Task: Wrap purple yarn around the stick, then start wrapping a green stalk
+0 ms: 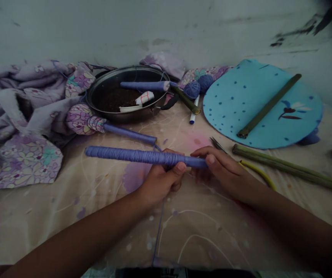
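A long stick wrapped in purple yarn [125,153] lies level above the table, held in both hands. Rows of yarn cover its left and middle part; the right end looks smoother. My left hand [166,173] is closed round the middle, its thumb on top. At the right end, my right hand [220,166] grips the stick between thumb and fingers. A strand of purple yarn [157,235] runs from below my left hand to the table's front edge. Just behind the stick lies a thinner purple-wrapped rod [131,133] with a floral cloth ball [80,119] on its end.
Behind is a dark pan [108,90] holding another purple-wrapped stick [144,85]. Purple yarn balls [191,89] and a marker [194,110] lie beside it. At right are a blue round mat [226,100], green stems [287,166] and yellow-handled pliers [260,173]. Floral cloth [24,154] is heaped left.
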Demonstrator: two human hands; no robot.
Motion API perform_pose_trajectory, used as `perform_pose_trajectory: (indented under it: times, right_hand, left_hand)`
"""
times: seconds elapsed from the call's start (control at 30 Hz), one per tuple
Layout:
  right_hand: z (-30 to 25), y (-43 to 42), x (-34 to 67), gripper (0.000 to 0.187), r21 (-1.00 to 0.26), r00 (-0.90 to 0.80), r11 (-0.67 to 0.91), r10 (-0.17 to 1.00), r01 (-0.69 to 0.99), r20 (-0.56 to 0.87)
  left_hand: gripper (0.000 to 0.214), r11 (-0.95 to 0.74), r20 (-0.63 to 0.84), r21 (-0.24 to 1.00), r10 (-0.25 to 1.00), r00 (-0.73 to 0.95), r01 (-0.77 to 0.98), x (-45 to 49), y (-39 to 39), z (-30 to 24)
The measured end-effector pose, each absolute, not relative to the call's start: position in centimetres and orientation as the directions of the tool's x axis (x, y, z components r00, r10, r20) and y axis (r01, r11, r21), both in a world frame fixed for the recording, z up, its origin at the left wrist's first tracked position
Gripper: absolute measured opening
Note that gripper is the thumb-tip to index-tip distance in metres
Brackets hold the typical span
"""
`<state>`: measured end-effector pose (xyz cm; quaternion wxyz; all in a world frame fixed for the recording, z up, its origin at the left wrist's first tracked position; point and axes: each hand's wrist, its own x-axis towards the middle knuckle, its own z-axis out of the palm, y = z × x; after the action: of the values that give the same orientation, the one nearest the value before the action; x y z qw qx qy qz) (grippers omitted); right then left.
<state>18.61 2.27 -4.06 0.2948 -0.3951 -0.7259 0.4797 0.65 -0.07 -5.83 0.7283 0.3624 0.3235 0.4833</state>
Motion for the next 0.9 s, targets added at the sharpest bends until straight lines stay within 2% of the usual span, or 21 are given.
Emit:
perform_pose_trajectory:
  times: [0.07,0.13,0.23,0.3,0.37,0.43,0.5,0.57,0.63,0.7,0.77,0.83,0.9]
  right_hand:
    - [-3.85,2.18,18.63,0.035,-0.951,-0.536,0.092,0.84,0.295,-0.085]
    - [-3.81,2.11,18.62,0.036,-0.931,-0.517,0.101,0.85,0.35,-0.102]
    - [-4.1,2.06,18.47,0.02,-0.885,-0.416,0.252,0.906,0.392,0.074]
    - [-4.41,2.11,18.29,0.01,-0.856,-0.396,0.376,0.89,0.356,0.226]
    - [-4.66,2.2,18.1,0.009,-0.826,-0.405,0.482,0.845,0.292,0.35]
    - [-4.76,2.26,17.97,0.011,-0.806,-0.395,0.53,0.821,0.262,0.412]
    - [-4.64,2.24,17.92,0.012,-0.85,-0.36,0.459,0.862,0.259,0.355]
    - [-4.36,2.2,17.94,0.014,-0.937,-0.357,0.256,0.92,0.239,0.16]
    - [-4.02,2.17,17.97,0.026,-0.973,-0.405,0.041,0.913,0.225,-0.055]
    - [-3.8,2.16,18.0,0.038,-0.969,-0.436,-0.058,0.885,0.242,-0.162]
    - [-3.83,2.13,18.01,0.034,-0.964,-0.418,-0.046,0.895,0.261,-0.156]
    - [-4.11,2.03,18.0,0.021,-0.968,-0.376,0.049,0.926,0.245,-0.048]
    - [-4.54,1.91,17.96,0.016,-0.962,-0.364,0.172,0.927,0.213,0.085]
  left_hand:
    - [0.031,0.273,-0.125,0.839,0.939,0.321,-0.472,0.67,-0.1,-5.93]
    - [0.032,0.291,-0.136,0.823,0.935,0.328,-0.487,0.69,-0.09,-5.93]
    - [0.033,0.317,-0.154,0.8,0.929,0.338,-0.509,0.73,-0.05,-5.8]
    - [0.034,0.322,-0.168,0.795,0.931,0.324,-0.514,0.75,-0.01,-5.66]
    - [0.035,0.329,-0.185,0.795,0.931,0.313,-0.509,0.76,0.02,-5.51]
    - [0.036,0.33,-0.185,0.798,0.93,0.316,-0.504,0.76,0.07,-5.39]
    - [0.035,0.324,-0.172,0.802,0.93,0.326,-0.502,0.74,0.1,-5.31]
    - [0.034,0.313,-0.153,0.801,0.931,0.33,-0.511,0.68,0.1,-5.28]
    - [0.034,0.313,-0.149,0.8,0.93,0.336,-0.512,0.6,0.06,-5.25]
    - [0.033,0.325,-0.16,0.801,0.926,0.342,-0.503,0.53,0.01,-5.2]
    - [0.033,0.342,-0.178,0.802,0.92,0.35,-0.491,0.48,-0.02,-5.12]
    - [0.034,0.36,-0.194,0.8,0.912,0.361,-0.48,0.46,0.0,-5.08]
    - [0.036,0.372,-0.194,0.802,0.902,0.385,-0.468,0.45,0.06,-5.1]
